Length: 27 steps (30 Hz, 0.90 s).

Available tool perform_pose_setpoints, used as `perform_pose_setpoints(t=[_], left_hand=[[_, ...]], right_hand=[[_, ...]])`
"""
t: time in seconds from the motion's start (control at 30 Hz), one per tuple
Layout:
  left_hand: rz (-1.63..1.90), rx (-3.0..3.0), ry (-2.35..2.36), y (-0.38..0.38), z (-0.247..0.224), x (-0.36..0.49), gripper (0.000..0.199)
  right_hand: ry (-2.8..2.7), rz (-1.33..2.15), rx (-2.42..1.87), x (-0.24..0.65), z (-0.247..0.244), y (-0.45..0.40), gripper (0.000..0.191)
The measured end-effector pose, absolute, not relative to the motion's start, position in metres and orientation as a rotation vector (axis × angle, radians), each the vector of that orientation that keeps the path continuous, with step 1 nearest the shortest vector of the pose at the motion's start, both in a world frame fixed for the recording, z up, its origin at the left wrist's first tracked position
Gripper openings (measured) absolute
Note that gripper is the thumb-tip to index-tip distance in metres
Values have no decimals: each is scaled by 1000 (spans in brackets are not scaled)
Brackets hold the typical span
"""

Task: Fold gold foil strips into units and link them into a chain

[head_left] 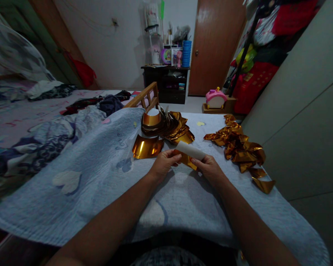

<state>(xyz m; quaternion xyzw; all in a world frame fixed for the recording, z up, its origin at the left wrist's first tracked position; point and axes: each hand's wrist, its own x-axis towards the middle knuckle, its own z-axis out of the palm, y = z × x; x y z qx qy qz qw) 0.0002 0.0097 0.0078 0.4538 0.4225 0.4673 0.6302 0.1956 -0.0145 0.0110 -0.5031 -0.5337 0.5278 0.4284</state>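
Note:
Between both hands is a sheet of gold foil paper (186,159), its white back showing along the curled far edge. My left hand (165,162) pinches its left end between thumb and fingers. At the right end, my right hand (207,166) grips the sheet the same way. Just beyond my left hand lies a curved gold sheet (147,147), shiny side up. Behind it sits a pile of gold foil sheets (166,125), some curled and dark on the underside. To the right of my right hand, a heap of crumpled gold foil strips (238,144) spreads along the cloth.
A light blue quilted cloth (100,184) with heart shapes covers the work surface. Bedding and clothes (80,118) lie on the bed at left. A tall pale cabinet (299,122) stands close on the right. A pink toy (215,99) sits beyond the far edge.

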Motion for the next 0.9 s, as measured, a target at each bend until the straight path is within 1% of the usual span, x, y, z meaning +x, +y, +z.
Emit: perform_pose_setpoints(t=[0.17,0.57,0.9], left_hand=[[1174,1035,1008,13,9,-2,27],[1283,1103,1049,11,12,0,21],[1390,1377,1085,1,22,-1,13]], right_hand=[[-1332,1326,-1251,195,13,-15,38],[-1340,1337,-1253,191,17,-16,38],[-1321,1316,-1245,194,16,-17,33]])
